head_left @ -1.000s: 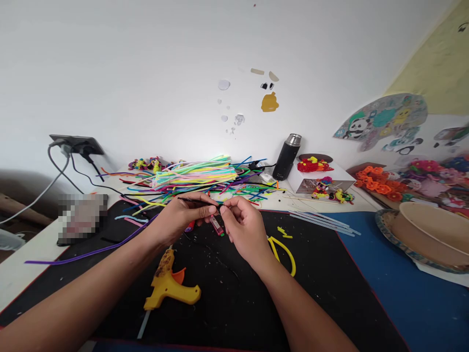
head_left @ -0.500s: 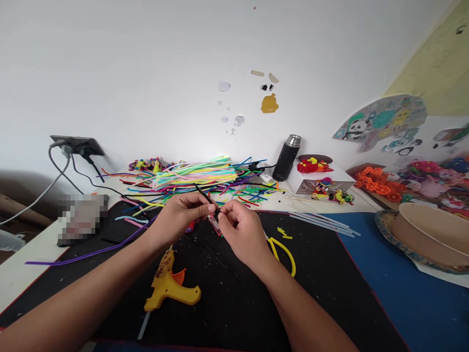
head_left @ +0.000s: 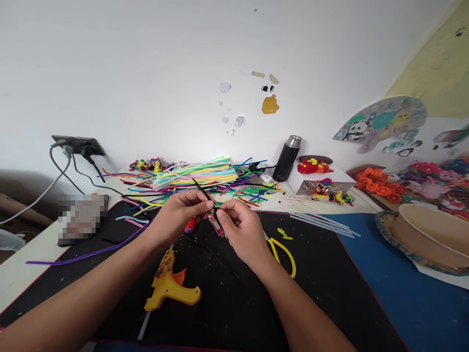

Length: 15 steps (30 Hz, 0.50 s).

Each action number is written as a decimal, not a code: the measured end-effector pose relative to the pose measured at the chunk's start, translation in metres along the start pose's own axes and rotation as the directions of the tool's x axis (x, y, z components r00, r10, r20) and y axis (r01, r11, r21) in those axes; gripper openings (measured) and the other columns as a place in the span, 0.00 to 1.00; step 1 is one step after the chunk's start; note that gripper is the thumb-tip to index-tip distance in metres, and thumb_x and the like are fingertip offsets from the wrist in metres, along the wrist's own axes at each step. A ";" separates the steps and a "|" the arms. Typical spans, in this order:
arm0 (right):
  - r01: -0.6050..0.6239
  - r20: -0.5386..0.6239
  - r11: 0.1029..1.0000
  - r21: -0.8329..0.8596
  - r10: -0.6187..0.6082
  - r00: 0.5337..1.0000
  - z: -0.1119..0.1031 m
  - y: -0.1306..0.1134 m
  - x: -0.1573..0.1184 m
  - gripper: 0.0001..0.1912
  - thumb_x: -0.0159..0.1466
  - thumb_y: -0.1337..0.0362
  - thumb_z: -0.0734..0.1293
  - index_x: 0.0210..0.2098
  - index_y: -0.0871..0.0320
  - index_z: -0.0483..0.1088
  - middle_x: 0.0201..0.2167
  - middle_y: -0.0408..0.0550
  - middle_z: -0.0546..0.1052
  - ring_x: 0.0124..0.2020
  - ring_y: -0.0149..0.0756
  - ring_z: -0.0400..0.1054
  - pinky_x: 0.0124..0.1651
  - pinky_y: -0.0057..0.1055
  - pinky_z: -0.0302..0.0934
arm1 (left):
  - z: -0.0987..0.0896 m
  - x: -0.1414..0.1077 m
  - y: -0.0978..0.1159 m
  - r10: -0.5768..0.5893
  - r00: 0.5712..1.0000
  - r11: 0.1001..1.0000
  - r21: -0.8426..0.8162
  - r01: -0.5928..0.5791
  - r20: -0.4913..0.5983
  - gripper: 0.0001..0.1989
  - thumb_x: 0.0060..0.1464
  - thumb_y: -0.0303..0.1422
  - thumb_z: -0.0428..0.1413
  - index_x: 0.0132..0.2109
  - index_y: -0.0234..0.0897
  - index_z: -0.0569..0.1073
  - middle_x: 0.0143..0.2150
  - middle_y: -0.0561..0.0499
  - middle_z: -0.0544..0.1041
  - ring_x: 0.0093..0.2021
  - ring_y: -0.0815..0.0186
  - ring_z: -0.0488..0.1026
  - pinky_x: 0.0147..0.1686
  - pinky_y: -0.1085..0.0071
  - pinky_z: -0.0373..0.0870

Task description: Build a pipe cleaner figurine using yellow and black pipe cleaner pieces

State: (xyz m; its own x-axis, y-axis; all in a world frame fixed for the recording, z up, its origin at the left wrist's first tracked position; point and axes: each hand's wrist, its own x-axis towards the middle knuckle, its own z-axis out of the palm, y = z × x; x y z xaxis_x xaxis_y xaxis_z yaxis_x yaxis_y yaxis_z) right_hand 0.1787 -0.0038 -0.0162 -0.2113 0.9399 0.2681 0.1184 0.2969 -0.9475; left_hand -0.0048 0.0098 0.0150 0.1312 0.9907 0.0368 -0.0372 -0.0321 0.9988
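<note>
Between my two hands is a black pipe cleaner [head_left: 201,187], its free end pointing up and to the left. The fingertips of my left hand [head_left: 183,211] pinch it. My right hand [head_left: 242,227] is closed on its other end, which the fingers mostly hide. Just below the fingertips lies a small red packet [head_left: 215,224] with a pale label, partly covered by my right hand. A small red roll [head_left: 190,225] rests by my left hand. Nearer to me on the black mat [head_left: 234,313] is a yellow glue gun [head_left: 172,286] with a glue stick in its back.
Yellow-handled scissors [head_left: 289,256] lie partly behind my right wrist. A heap of coloured pipe cleaners [head_left: 198,176] stretches along the wall. A black thermos [head_left: 287,159] leans beside a white box [head_left: 318,182]. Clear glue sticks [head_left: 324,224] and a round bowl [head_left: 432,227] are at right.
My fingertips have shifted slightly along the black pipe cleaner, and its free end sits a little higher. More of the red roll shows beside my left hand.
</note>
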 end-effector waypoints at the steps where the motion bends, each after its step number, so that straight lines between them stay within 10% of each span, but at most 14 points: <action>1: -0.005 -0.004 1.000 0.006 0.005 1.000 0.000 0.000 0.000 0.11 0.70 0.54 0.67 0.37 0.54 0.72 0.21 0.37 0.69 0.20 0.30 0.61 0.25 0.27 0.53 | 0.000 0.000 -0.001 -0.010 1.000 1.000 -0.015 0.010 0.000 0.18 0.43 0.43 0.76 0.29 0.36 0.79 0.23 0.54 0.75 0.22 0.72 0.67 0.21 0.77 0.63; 15: -0.006 -0.083 1.000 0.000 0.006 0.997 0.000 -0.004 0.002 0.08 0.67 0.58 0.67 0.34 0.55 0.70 0.21 0.38 0.70 0.21 0.30 0.62 0.25 0.28 0.53 | 0.001 0.002 -0.008 -0.045 0.998 0.999 -0.006 0.045 -0.041 0.20 0.37 0.43 0.78 0.30 0.35 0.82 0.23 0.52 0.77 0.22 0.70 0.69 0.20 0.75 0.64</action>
State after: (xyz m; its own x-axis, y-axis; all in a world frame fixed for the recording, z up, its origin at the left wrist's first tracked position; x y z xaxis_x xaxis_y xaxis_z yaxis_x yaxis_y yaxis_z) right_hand 0.1778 -0.0031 -0.0119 -0.1293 0.9523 0.2764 0.1199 0.2917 -0.9490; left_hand -0.0034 0.0119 0.0070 0.0923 0.9957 -0.0094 -0.0375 0.0129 0.9992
